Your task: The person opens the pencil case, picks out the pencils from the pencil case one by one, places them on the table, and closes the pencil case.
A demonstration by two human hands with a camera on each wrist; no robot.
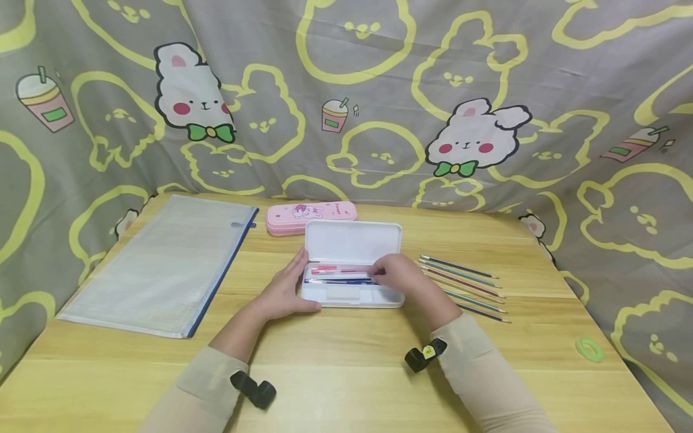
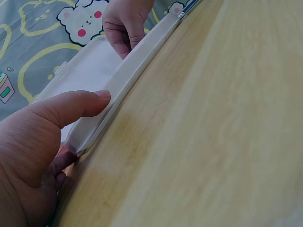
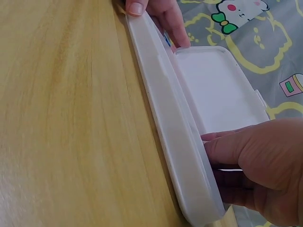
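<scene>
A white pencil case (image 1: 354,242) stands on the table with its lid raised toward the back. Inside lie pink-red pens (image 1: 325,269), dark blue pens (image 1: 337,281) and a white eraser (image 1: 343,293). My left hand (image 1: 284,292) grips the case's left end, thumb (image 2: 87,101) along the front wall and fingers round the side. Over the right part, my right hand (image 1: 399,273) reaches in with bent fingers at the ends of the pens. In the right wrist view the front wall (image 3: 165,113) hides its fingertips, so whether they pinch a pen cannot be seen.
Behind the case is a closed pink pencil case (image 1: 284,220). A mesh zip pouch (image 1: 162,264) lies flat on the left. Several pencils (image 1: 465,279) are spread to the right, partly behind the right forearm. A green ring (image 1: 589,349) lies near the right edge.
</scene>
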